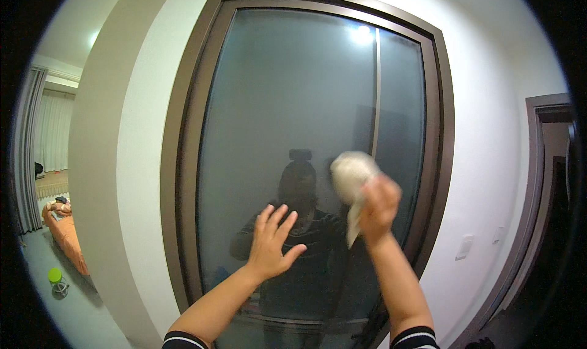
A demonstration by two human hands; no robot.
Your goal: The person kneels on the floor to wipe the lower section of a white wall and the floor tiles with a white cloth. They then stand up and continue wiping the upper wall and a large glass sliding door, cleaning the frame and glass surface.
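Two bare hands before a framed pane, viewed from the wearer's head. The right hand (380, 205) holds a bunched, off-white, soft cloth (353, 174) in closed fingers; the cloth lies in front of the large, dark, glossy glass panel (275, 104), right of its middle and near the slim, pale, upright strip (376, 92). Gathering the fabric into a rounded wad probably gives the fingers a compact mass to grip and turns a broad face toward the pane, while a loose tail hangs below. The left hand (272, 248) is empty and wide, its fingers spread and thumb apart, low before the same panel; this flat posture would suit steadying or balancing the body. Owing to blur on the right and the viewing angle, contact of either hand or of the cloth with the glass cannot be confirmed. The wide, brown, smooth frame (174, 165) borders the panel, whose sheen returns a dark reflection (298, 187) of the wearer. Right of the frame, a small, white, rectangular wall plate (465, 247) sits on the wall; far left stands an orange-covered bed (67, 236)
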